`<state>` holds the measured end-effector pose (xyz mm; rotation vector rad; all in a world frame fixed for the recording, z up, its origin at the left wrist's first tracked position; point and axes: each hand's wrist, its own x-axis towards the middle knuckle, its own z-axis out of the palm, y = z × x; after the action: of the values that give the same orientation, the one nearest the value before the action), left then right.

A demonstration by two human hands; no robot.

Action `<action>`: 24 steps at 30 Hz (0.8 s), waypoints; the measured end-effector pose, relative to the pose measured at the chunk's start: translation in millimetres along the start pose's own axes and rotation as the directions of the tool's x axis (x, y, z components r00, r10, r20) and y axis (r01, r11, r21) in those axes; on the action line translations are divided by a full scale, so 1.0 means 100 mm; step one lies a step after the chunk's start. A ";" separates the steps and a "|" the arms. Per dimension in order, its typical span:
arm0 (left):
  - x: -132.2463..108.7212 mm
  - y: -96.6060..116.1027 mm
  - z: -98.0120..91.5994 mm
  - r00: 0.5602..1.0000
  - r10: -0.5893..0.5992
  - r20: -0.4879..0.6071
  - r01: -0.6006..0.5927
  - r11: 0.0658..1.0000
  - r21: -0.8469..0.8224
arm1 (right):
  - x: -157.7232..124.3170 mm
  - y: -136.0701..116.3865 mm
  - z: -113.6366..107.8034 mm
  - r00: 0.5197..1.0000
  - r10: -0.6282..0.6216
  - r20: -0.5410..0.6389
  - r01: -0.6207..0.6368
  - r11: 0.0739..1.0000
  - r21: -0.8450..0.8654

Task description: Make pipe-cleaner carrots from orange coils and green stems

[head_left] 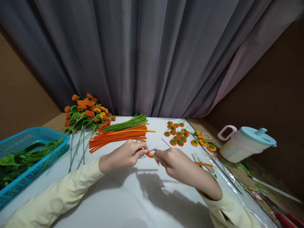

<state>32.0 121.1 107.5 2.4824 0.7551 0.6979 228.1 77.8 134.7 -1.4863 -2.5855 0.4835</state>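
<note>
Pinching an orange piece (149, 155), the left hand (125, 154) and right hand (174, 162) could bend it wrong by pulling hard.

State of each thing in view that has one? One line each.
Left hand: pinched shut
Right hand: pinched shut
Orange piece: held between both hands, exact shape unclear
Orange stems: lying in a pile
Green stems: lying bunched
Tumbler: lid on
Blue basket: uncovered, leaves inside
Curtain: drawn across, hanging in folds
</note>
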 end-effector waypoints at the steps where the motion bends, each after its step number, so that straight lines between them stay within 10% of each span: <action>1: 0.00 0.02 -0.02 0.997 -0.023 0.070 0.029 0.996 -0.090 | 0.02 0.04 -0.02 1.000 -0.008 -0.024 0.008 1.000 0.020; 6: -0.03 0.09 -0.08 0.965 -0.089 0.248 0.220 0.791 -0.571 | 0.15 0.27 -0.05 0.984 -0.178 0.027 0.139 0.846 0.516; 12: -0.06 0.06 0.01 0.971 -0.213 -0.108 0.093 0.753 -0.651 | 0.28 0.20 0.15 0.991 -0.114 0.063 0.002 0.492 0.870; 18: -0.02 0.00 -0.01 0.944 -0.103 -0.314 0.041 0.979 -0.198 | 0.13 0.05 0.16 0.997 0.047 -0.066 -0.007 0.860 0.510; 24: 0.00 0.05 -0.07 0.987 -0.128 0.102 0.143 0.977 -0.161 | 0.01 0.05 0.04 0.998 -0.065 0.001 0.064 0.987 0.149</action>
<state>30.0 119.8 115.5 2.2708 0.7894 0.5695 230.9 80.5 129.2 -1.3506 -2.5303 0.6575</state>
